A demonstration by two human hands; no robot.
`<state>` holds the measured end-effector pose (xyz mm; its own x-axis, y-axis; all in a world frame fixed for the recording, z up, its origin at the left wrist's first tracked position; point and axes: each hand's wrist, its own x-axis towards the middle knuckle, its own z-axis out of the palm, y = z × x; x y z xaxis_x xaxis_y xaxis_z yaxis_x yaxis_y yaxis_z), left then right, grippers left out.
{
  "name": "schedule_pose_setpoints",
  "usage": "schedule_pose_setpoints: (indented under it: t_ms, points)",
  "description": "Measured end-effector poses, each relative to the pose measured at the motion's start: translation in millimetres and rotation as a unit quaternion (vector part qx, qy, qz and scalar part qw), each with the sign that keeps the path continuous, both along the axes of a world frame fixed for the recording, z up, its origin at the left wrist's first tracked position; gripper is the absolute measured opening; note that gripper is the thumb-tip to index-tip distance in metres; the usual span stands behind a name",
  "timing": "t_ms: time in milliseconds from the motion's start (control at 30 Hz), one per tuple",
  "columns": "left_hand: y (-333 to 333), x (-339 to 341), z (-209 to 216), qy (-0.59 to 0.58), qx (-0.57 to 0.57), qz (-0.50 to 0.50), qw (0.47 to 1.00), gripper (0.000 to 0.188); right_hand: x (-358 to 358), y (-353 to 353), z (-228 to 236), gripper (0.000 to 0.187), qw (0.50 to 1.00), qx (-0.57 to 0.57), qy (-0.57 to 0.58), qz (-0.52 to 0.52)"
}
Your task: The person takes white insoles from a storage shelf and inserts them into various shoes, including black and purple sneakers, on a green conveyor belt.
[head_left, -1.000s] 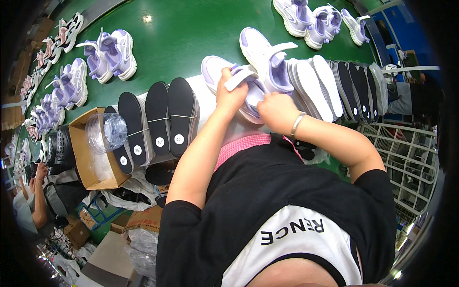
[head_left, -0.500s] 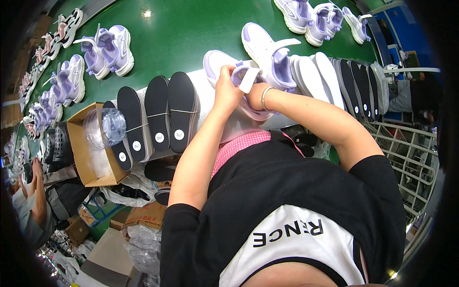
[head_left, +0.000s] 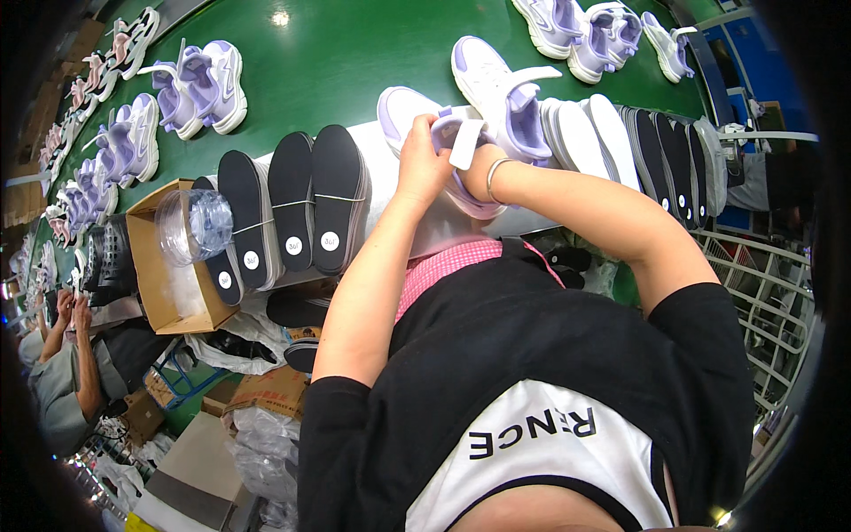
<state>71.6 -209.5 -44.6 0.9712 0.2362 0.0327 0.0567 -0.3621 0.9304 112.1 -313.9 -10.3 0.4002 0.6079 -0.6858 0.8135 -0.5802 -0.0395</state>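
A white and lilac sneaker [head_left: 406, 108] is between my hands at the near edge of the bench, toe pointing away. My left hand [head_left: 425, 162] grips its collar on the left side, thumb near the opening. On the other side, my right hand [head_left: 482, 168], with a bracelet at the wrist, holds the sneaker close to its opening; the fingers are mostly hidden by the shoe and its loose white strap [head_left: 467, 144]. Just right of it lies a second sneaker [head_left: 496, 93] of the same kind, its strap standing open.
Banded stacks of black insoles [head_left: 337, 199] stand to the left, beside a cardboard box [head_left: 160, 293] holding clear plastic rolls. White insoles [head_left: 576, 142] and more black ones [head_left: 651, 168] are at right. Sneaker pairs [head_left: 199, 89] line the green bench [head_left: 346, 53]. A co-worker's hands [head_left: 75, 310] show at far left.
My hands keep nearly the same hold, with the sneaker and strap shifted very slightly. At far left, the co-worker's hands have come up to a shoe. The whole view has shifted a little.
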Motion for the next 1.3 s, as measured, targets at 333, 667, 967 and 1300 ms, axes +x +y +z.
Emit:
schedule_pose_setpoints:
  t_ms: [333, 667, 967, 1300]
  points:
    - [-0.5, -0.7, 14.6, -0.011, 0.006, -0.021, 1.0, 0.046, -13.5, -20.3, 23.7, 0.029, 0.99, -0.065, 0.123, -0.006]
    - [40.3, -10.0, 38.8, 0.071, -0.01, -0.025, 0.997, 0.034, -1.5, -84.5, 54.1, 0.021, 0.896, 0.372, -0.165, -0.175]
    - [-31.1, 14.4, 122.8, -0.105, -0.002, -0.071, 0.992, 0.051, -16.0, -154.6, 40.0, 0.035, 0.876, 0.415, -0.028, -0.244]
    - [-74.7, 45.9, 43.5, 0.055, 0.064, -0.075, 0.994, 0.039, 38.3, -263.7, -14.3, 0.027, 0.821, 0.187, -0.331, -0.426]
